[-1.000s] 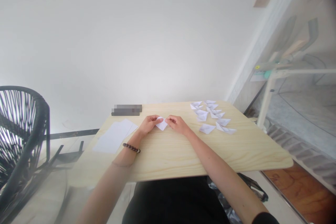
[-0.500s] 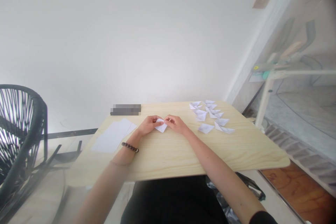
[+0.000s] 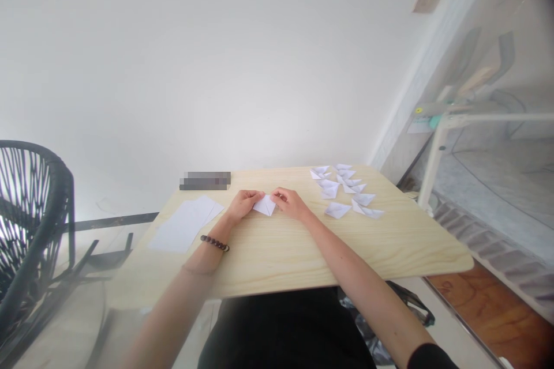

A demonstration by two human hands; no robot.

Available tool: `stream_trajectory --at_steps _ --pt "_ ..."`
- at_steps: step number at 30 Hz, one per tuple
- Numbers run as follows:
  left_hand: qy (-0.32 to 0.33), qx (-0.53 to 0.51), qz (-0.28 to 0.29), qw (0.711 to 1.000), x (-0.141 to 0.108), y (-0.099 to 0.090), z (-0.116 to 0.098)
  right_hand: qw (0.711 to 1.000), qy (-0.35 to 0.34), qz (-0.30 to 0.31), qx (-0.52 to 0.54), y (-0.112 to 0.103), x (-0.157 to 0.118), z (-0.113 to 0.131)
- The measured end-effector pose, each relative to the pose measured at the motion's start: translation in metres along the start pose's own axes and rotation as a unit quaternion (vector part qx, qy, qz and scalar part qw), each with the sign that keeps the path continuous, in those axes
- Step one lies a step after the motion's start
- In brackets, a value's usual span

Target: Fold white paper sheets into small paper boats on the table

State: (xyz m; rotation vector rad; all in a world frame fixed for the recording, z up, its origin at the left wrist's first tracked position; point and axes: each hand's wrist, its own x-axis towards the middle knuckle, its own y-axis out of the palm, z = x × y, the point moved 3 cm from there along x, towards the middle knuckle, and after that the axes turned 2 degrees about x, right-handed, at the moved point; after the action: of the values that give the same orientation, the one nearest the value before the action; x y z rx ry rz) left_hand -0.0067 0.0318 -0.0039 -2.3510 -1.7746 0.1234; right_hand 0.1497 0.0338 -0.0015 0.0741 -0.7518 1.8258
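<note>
A small piece of folded white paper (image 3: 265,206) is held between my two hands over the middle of the table, its lower end coming to a point and a crease running down it. My left hand (image 3: 246,203) pinches its left edge, thumb on top. On the right edge, my right hand (image 3: 286,202) has its thumb and fingers closed on the paper. Several folded paper boats (image 3: 337,209) stand in loose rows to the right of my right hand. Flat white sheets (image 3: 184,225) lie overlapping to the left of my left hand.
The light wooden table (image 3: 277,265) meets a white wall (image 3: 259,69) at its back edge. A blurred-out dark object (image 3: 205,181) lies at the back left. A dark woven chair (image 3: 38,213) stands left of the table, and a white metal frame (image 3: 433,161) stands at the right.
My fingers have drawn slightly apart, and more of the folded paper's face shows between them. Both hands keep hold of it. The view has shifted slightly.
</note>
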Motion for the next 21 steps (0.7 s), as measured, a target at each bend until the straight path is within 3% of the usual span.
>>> stream_trajectory --at_steps 3,7,11,17,21 --pt "0.005 -0.035 -0.010 0.999 -0.0001 0.0003 -0.0014 0.999 0.019 -0.024 0.031 -0.0018 0.0010 -0.0042" --pt "-0.023 -0.081 0.026 0.996 -0.0020 0.0023 -0.0030 0.995 0.054 -0.060 0.063 -0.0055 0.0010 -0.0086" --pt "-0.035 -0.082 0.030 0.996 -0.0025 0.0007 -0.0028 0.995 0.053 -0.054 0.072 -0.0065 0.0008 -0.0071" --pt "-0.027 -0.105 -0.010 0.994 0.0016 -0.0012 0.0013 0.992 0.070 -0.053 0.094 -0.0067 0.0014 -0.0085" --pt "-0.020 -0.126 -0.056 0.990 0.0048 -0.0040 0.0054 0.994 0.063 -0.007 0.092 -0.0020 0.0012 -0.0106"
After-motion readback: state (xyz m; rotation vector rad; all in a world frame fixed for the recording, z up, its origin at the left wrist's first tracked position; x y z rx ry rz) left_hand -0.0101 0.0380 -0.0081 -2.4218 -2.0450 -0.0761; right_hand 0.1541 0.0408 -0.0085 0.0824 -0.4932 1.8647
